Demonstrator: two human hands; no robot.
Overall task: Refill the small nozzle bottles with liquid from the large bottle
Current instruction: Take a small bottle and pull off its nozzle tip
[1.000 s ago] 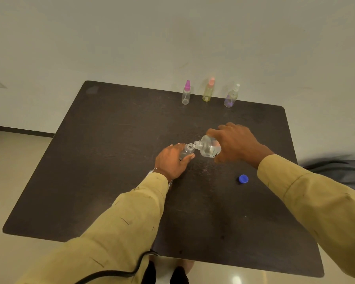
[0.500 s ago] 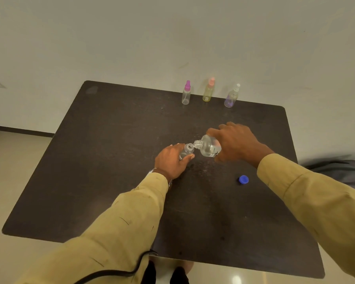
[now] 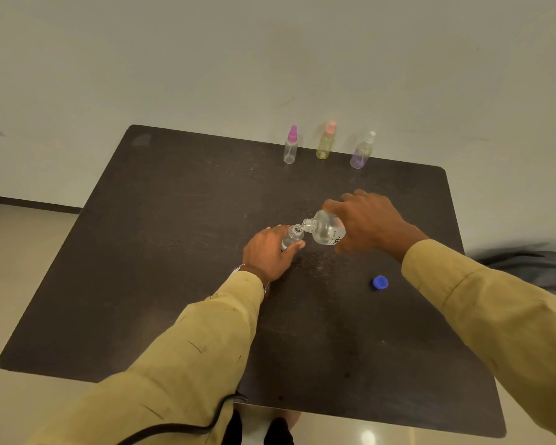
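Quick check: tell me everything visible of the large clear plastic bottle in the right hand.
The large clear plastic bottle is uncapped, with a ribbed neck, rounded shoulder and a label with dark lettering, partly hidden. It is tilted almost onto its side above the dark table, neck pointing left, its mouth at the open mouth of the small clear bottle gripped by the left hand. The right hand grips its body from above. Its liquid level cannot be made out.
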